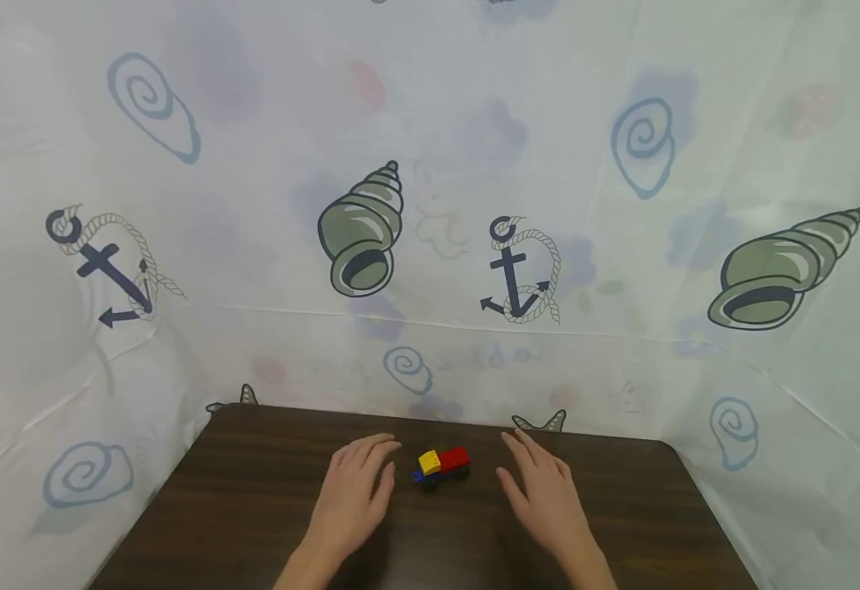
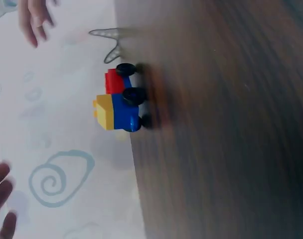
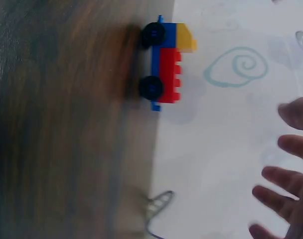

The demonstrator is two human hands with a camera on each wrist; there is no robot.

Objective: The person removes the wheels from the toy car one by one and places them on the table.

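A small toy truck of building bricks point(image 1: 442, 464) stands on its black wheels on the dark wooden table, its yellow cab facing left and its red bed to the right, over a blue base. My left hand point(image 1: 356, 492) hovers just left of the truck, fingers spread and relaxed, holding nothing. On the other side, my right hand point(image 1: 543, 496) is likewise relaxed and free of any object, its thumb toward the truck. In the left wrist view the truck point(image 2: 119, 102) shows its blue front and wheels; the right wrist view shows the truck point(image 3: 165, 64) from its side.
The brown table point(image 1: 252, 467) has rounded far corners. Behind it and along both sides hangs a pale cloth point(image 1: 252, 246) printed with shells, anchors and starfish, reaching down to the table's edges.
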